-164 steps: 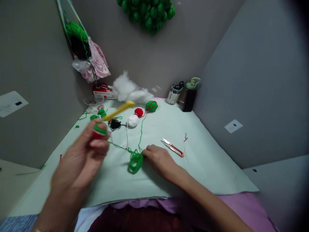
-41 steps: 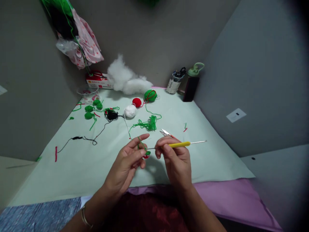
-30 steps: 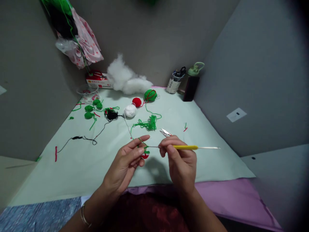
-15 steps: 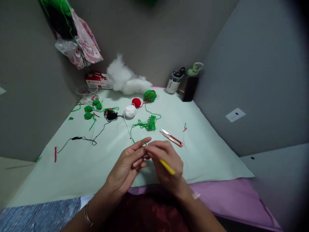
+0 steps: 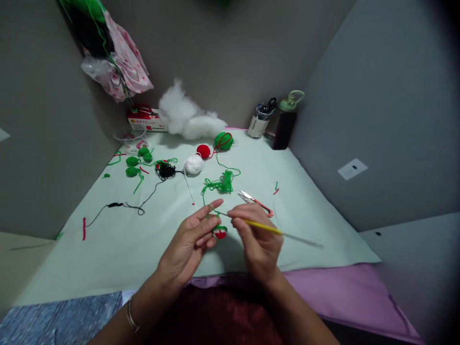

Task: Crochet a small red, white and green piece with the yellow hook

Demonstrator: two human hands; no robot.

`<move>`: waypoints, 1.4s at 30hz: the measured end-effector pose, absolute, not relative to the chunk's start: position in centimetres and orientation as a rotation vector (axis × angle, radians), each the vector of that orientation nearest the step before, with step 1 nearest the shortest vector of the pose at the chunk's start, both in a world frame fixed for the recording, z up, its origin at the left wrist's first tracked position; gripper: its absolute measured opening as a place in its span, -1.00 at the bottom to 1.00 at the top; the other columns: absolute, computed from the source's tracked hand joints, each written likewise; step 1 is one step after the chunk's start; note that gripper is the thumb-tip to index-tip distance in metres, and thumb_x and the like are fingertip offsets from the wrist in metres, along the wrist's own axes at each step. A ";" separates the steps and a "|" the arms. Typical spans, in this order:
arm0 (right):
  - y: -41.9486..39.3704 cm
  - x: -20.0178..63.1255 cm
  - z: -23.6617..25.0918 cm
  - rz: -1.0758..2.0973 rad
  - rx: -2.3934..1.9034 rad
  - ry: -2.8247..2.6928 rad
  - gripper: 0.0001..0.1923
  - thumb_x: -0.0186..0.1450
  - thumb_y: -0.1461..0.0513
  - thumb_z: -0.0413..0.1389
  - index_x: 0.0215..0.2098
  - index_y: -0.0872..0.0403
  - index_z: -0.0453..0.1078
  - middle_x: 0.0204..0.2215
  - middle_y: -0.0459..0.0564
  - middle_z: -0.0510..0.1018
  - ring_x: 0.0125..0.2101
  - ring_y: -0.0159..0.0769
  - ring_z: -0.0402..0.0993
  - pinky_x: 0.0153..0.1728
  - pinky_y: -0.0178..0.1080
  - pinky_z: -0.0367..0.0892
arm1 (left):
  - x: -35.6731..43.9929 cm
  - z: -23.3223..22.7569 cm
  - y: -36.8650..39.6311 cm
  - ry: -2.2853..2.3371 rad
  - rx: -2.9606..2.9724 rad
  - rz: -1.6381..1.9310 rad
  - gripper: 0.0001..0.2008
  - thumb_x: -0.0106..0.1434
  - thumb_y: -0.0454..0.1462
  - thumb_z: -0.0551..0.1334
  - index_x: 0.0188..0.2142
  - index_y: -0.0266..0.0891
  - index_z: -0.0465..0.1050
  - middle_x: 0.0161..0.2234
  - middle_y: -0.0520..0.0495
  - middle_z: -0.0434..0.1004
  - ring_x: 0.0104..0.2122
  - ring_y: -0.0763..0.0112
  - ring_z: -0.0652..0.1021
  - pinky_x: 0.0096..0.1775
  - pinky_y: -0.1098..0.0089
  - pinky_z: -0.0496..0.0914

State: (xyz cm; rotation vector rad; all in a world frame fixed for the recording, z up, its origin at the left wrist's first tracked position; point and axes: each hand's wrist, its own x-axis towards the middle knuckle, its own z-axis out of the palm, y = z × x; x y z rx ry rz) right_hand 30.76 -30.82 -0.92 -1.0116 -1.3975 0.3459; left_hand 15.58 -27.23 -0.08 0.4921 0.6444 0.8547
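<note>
My left hand (image 5: 194, 237) pinches a small crocheted piece (image 5: 220, 232), red with white and green, between thumb and fingers. Green yarn runs over its raised forefinger and back to a loose green bundle (image 5: 223, 183) on the table. In my right hand (image 5: 259, 235) is a crochet hook (image 5: 264, 226) with a yellow handle, gripped like a pencil. The hook's thin metal tip points left, close to the green yarn by my left fingertips; whether a loop sits on it is too small to tell. Just beyond my right hand lie orange-handled thread snips (image 5: 257, 202).
A white yarn ball (image 5: 193, 164), a red yarn ball (image 5: 203, 152) and a green yarn ball (image 5: 224, 141) lie farther back. Black yarn (image 5: 166, 169) and green pieces (image 5: 132, 161) are at left. White stuffing (image 5: 190, 120), a pen cup (image 5: 258, 123) and a bottle (image 5: 284, 127) stand against the wall.
My right hand has drawn back to the right and turned, so the hook now shows lengthwise. The red, white and green piece is more exposed under my left fingers.
</note>
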 end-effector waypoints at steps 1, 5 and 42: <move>-30.7 31.1 -0.7 0.465 -0.988 -1.307 -0.76 0.43 0.35 0.16 -0.12 -0.07 0.63 -0.28 -0.04 0.61 -0.30 -0.29 0.51 -0.31 -0.22 0.43 | 15.4 0.1 -27.1 0.651 0.503 0.866 -0.54 0.13 -0.35 0.54 0.04 -0.28 0.66 -0.40 0.07 0.47 -0.64 0.79 0.12 -0.60 0.69 0.21; -30.3 31.4 -0.6 0.830 -0.854 -1.097 -0.83 0.45 0.23 0.18 -0.20 -0.09 0.64 -0.32 -0.08 0.56 -0.41 -0.36 0.41 -0.40 -0.25 0.32 | 15.6 0.5 -27.2 0.668 0.616 0.935 -0.57 0.13 -0.35 0.54 0.01 -0.23 0.67 -0.40 0.06 0.50 -0.63 0.75 0.19 -0.59 0.67 0.27; -30.4 30.6 -0.2 0.602 -0.990 -1.185 -0.86 0.41 0.26 0.20 -0.24 0.00 0.63 -0.36 -0.04 0.59 -0.42 -0.34 0.45 -0.40 -0.23 0.39 | 16.4 0.1 -27.5 0.767 0.696 1.093 -0.50 0.17 -0.32 0.51 0.12 -0.13 0.60 -0.34 0.06 0.47 -0.50 0.61 0.36 -0.50 0.62 0.33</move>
